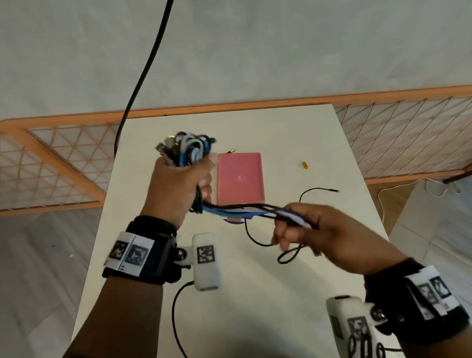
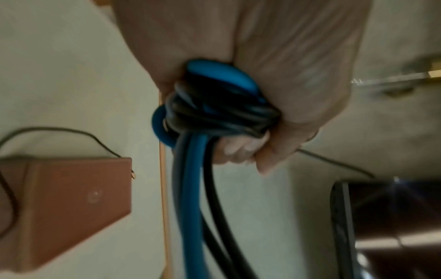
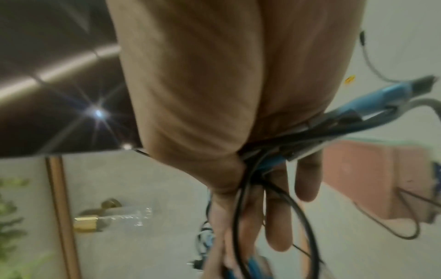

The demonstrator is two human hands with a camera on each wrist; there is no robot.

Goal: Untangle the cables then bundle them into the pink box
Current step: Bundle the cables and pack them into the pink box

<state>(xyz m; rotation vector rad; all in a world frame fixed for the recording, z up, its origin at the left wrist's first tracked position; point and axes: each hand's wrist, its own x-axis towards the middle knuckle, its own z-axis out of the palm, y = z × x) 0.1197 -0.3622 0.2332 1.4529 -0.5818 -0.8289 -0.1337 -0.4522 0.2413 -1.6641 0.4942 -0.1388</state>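
Above the white table [image 1: 297, 130], my left hand [image 1: 197, 183] grips a bundle of cables [image 1: 189, 150] in blue, black and white, with looped ends and plugs sticking out above the fist. Strands of the bundle [image 1: 241, 209] stretch rightward to my right hand [image 1: 292, 228], which holds their other end with curled fingers. The pink box [image 1: 240, 178] lies open on the table just right of my left hand. In the left wrist view my fist wraps the blue and black cables [image 2: 210, 117], with the pink box [image 2: 71, 198] below. The right wrist view shows the cables [image 3: 274, 151] crossing my palm.
A thin black cable [image 1: 317, 190] lies on the table right of the box and loops [image 1: 254, 237] below it. A small yellow piece [image 1: 304, 165] sits further right. A thick black cord [image 1: 151, 62] hangs down at the back left. Lattice screens [image 1: 418, 134] flank the table.
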